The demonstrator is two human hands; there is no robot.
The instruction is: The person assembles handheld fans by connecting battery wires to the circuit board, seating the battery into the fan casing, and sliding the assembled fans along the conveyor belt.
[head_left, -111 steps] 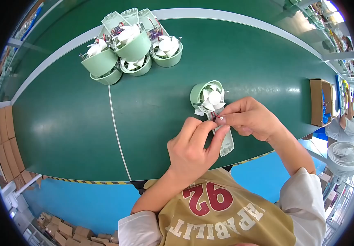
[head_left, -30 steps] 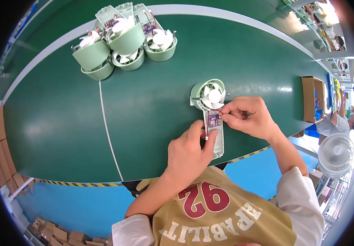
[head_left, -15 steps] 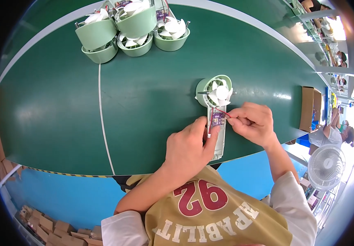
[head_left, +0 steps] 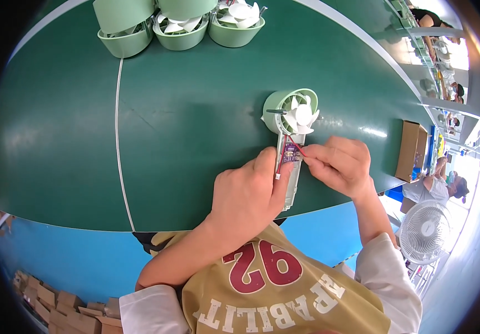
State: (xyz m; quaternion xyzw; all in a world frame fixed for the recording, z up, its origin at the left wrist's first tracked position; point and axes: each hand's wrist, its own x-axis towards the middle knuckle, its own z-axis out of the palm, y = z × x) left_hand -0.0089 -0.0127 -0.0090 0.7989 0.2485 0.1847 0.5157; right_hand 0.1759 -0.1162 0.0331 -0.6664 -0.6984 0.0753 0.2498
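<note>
On the green worktable lies a handheld fan (head_left: pixel 269 102) with a pale green round housing and white blades (head_left: pixel 301 114). Its handle is opened up as a shallow shell (head_left: pixel 291 192) pointing toward me, with a purple circuit board (head_left: pixel 291 153) inside. My left hand (head_left: pixel 251 186) is closed around the handle from the left, its thumb by the board's lower end. A wire with a small white plug (head_left: pixel 277 176) hangs beside that thumb. From the right, my right hand (head_left: pixel 341 166) pinches a red wire (head_left: pixel 297 147) at the board's right edge; its fingertips hide the wire's end.
Several more pale green fan housings (head_left: pixel 234 34) stand grouped and partly stacked at the far left. A cardboard box (head_left: pixel 410 150) sits at the table's right end. Beyond it are a white standing fan (head_left: pixel 426 231) and a co-worker (head_left: pixel 437 186). Cartons (head_left: pixel 75 317) lie at lower left.
The whole view has shifted slightly, so the far housings sit higher in the picture. Both hands keep their places on the fan, the right still pinching the red wire at the board.
</note>
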